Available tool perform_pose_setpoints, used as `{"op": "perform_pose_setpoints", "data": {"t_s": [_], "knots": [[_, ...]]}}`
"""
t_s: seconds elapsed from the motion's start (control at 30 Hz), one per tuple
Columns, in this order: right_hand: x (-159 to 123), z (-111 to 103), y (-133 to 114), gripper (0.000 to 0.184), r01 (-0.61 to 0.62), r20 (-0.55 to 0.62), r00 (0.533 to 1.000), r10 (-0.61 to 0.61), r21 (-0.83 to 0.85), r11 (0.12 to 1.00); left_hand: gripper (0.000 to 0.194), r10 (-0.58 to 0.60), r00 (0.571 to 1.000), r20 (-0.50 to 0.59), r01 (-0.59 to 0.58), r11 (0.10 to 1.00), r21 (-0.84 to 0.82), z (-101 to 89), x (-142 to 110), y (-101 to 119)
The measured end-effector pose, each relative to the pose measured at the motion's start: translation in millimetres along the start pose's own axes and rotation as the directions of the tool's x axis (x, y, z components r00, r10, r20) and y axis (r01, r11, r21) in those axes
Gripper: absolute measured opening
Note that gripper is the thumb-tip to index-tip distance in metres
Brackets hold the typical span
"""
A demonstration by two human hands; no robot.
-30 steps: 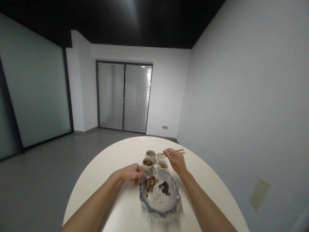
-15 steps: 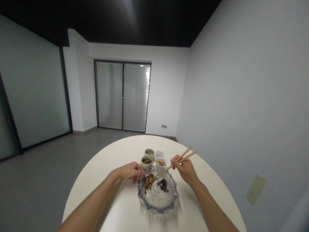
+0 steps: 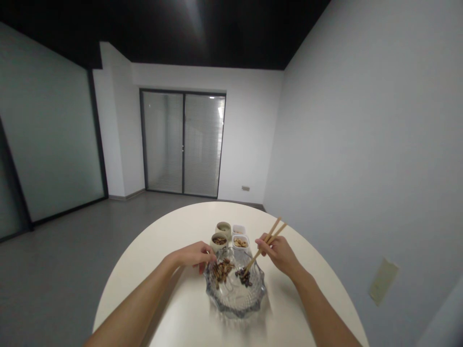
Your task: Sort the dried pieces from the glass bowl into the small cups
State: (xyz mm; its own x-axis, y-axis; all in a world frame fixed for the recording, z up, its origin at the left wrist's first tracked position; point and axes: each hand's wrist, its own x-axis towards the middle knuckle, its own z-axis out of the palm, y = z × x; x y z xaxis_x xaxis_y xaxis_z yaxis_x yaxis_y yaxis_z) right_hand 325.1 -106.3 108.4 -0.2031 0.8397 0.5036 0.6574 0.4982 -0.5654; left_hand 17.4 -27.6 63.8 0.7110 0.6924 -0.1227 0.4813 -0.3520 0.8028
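The right hand [image 3: 278, 255] pinches wooden chopsticks [image 3: 261, 250] down onto dark morsels [image 3: 243, 277] in a cut-glass bowl [image 3: 235, 304], while the left hand [image 3: 193, 254] curls at its rim, holding nothing visible.

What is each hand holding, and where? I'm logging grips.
The right hand grips wooden chopsticks by their middle, tips in the glass dish; the left hand shows nothing held, beside the dish's rim.

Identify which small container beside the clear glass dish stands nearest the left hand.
The round cream ceramic cup of brown pieces; the other cup and both white square tubs stand farther away.
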Motion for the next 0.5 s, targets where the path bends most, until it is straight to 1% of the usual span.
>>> {"op": "perform_pose_setpoints", "data": {"t_s": [0.2, 0.33, 0.5], "knots": [[-1.4, -5.7, 4.8, 0.048, -0.019, -0.074, 0.997, 0.019, 0.008, 1.000, 0.041, 0.008, 1.000, -0.004, -0.008, 1.000, 0.013, -0.7, -0.6, -1.8], [-1.7, -5.8, 5.3, 0.047, -0.017, -0.121, 0.993, 0.017, 0.001, 1.000, 0.041, 0.005, 1.000, -0.003, -0.005, 1.000, 0.005, -0.9, -1.2, -1.9], [-1.6, -3.4, 3.2, 0.047, -0.036, -0.056, 0.998, 0.038, 0.026, 0.999, 0.040, 0.008, 1.000, 0.001, -0.008, 1.000, 0.014, -0.4, -1.3, 0.4]]}}
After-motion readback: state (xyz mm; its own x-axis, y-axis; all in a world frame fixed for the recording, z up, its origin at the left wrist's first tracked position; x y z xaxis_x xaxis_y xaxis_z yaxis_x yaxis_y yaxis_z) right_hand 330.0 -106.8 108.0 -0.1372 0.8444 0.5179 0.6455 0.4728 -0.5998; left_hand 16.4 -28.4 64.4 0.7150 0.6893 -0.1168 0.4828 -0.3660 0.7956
